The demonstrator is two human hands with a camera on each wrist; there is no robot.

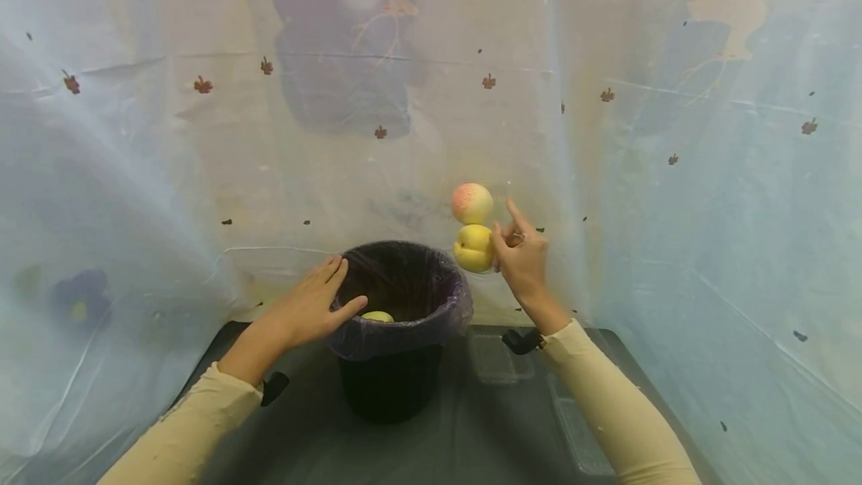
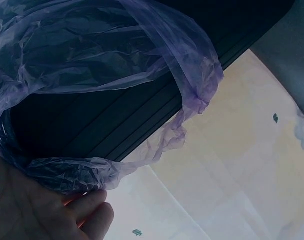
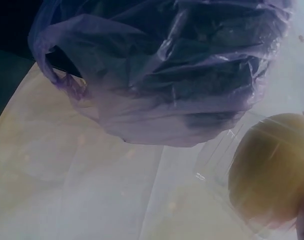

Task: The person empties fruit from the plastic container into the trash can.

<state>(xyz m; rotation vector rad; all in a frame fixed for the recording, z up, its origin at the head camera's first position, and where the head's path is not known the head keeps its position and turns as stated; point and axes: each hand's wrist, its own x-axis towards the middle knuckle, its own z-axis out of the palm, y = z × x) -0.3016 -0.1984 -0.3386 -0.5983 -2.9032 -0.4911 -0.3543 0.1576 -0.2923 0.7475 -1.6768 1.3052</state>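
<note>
A black bin (image 1: 389,388) stands in front of me, lined with a thin purple plastic bag (image 1: 451,313) folded over its rim. My left hand (image 1: 306,305) rests on the left side of this rim, fingers extended and thumb over the opening. To the right of the bin, my right hand (image 1: 525,257) grips a clear plastic container (image 3: 217,170), faint in the head view. Inside it are a yellow peach (image 1: 474,248) and, above that, a pink-and-yellow peach (image 1: 472,203). A pale yellow-green fruit (image 1: 378,316) shows inside the bin, partly hidden by the near rim.
The bin stands on a dark grey table (image 1: 485,440). Clear plastic trays (image 1: 498,358) lie on its right side, one partly covered by my right forearm. A translucent printed plastic sheet (image 1: 431,156) hangs behind the table and along both sides.
</note>
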